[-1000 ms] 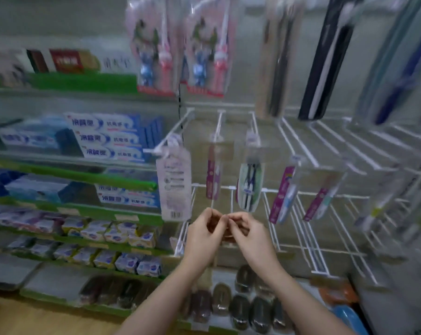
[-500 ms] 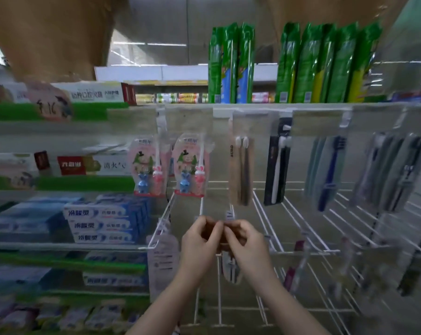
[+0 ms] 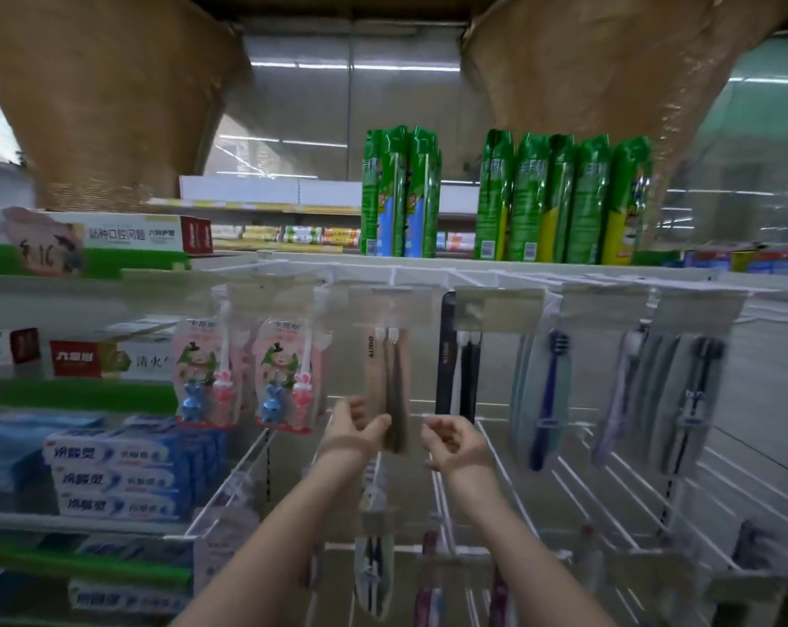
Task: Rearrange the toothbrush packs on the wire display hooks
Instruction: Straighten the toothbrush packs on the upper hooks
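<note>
We note the tan toothbrush pack (image 3: 386, 391) hanging upright from the top row of white wire hooks (image 3: 473, 276), about mid-rack; it serves as our landmark. The left hand (image 3: 355, 427) is at its lower left corner, thumb across the front face and fingers behind, so its grip is closed on the pack's lower edge. The right hand (image 3: 455, 438) is just right of the pack's lower end, apart from it, with fingers curled loosely inward and nothing visibly held; motion blur leaves the exact finger gap unclear.

Immediately right of the tan pack hangs a black toothbrush pack (image 3: 457, 355), and further right the blue toothbrush pack (image 3: 543, 391) and a grey pack (image 3: 690, 391). To the left of the tan pack hang two pink children's toothbrush packs (image 3: 288, 373), side by side. Below the tan pack, a lower row of hooks carries a green-tinted pack (image 3: 374, 563). Left of the children's packs, stacked blue toothpaste boxes (image 3: 125, 472) lie on a shelf. Above the tan pack, green bottles (image 3: 401, 192) stand on the top shelf.
</note>
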Tool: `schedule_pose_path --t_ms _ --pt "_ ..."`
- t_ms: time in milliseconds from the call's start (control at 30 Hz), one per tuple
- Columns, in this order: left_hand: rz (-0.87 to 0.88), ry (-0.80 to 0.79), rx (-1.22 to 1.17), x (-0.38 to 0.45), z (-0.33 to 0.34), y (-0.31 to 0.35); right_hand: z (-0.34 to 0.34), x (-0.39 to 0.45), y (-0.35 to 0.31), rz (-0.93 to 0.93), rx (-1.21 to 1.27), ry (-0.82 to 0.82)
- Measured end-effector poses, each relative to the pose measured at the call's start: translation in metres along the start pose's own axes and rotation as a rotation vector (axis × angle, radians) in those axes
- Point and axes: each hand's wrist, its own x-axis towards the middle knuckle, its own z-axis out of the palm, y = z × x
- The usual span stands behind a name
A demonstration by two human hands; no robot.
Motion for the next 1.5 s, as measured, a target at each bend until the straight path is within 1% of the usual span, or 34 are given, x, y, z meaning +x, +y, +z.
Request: schedule_pose_path --t_ms 133,267,400,567,733,800,867,933,1133,1367,1500 --pt "-0.038 0.052 0.052 0.026 0.005 0.011 -0.020 0.027 -0.002 -0.040 -0.039 0.074" --pt "-0.047 0.071 0.052 0.046 0.014 0.010 -0.025 0.050 0.000 -0.043 -0.239 0.113" --pt "0.025 0.147 0.054 0.064 0.040 0.008 -0.018 0.082 0.001 -0.098 -0.309 0.231" --pt "0.159 0.407 0.153 0.076 0.064 0.008 -0.011 0.106 0.002 -0.152 -0.266 0.312" --pt "0.154 0.521 0.152 0.072 0.067 0.008 -0.003 0.108 0.003 -0.184 -0.092 0.385" --pt "0.164 0.561 0.173 0.068 0.064 0.008 -0.004 0.105 0.001 -0.173 -0.058 0.364" --pt "0.184 0.586 0.172 0.065 0.061 0.008 -0.006 0.101 -0.002 -0.166 -0.035 0.307" --pt "0.195 0.591 0.168 0.062 0.059 0.006 -0.010 0.097 -0.002 -0.176 -0.005 0.265" --pt "0.176 0.563 0.163 0.055 0.061 0.008 -0.017 0.075 -0.003 -0.210 0.041 0.234" --pt "0.219 0.471 0.138 0.042 0.060 0.001 -0.017 0.056 -0.003 -0.212 -0.062 0.257" --pt "0.264 0.437 0.213 0.031 0.061 -0.006 -0.014 0.039 -0.001 -0.256 -0.169 0.322"
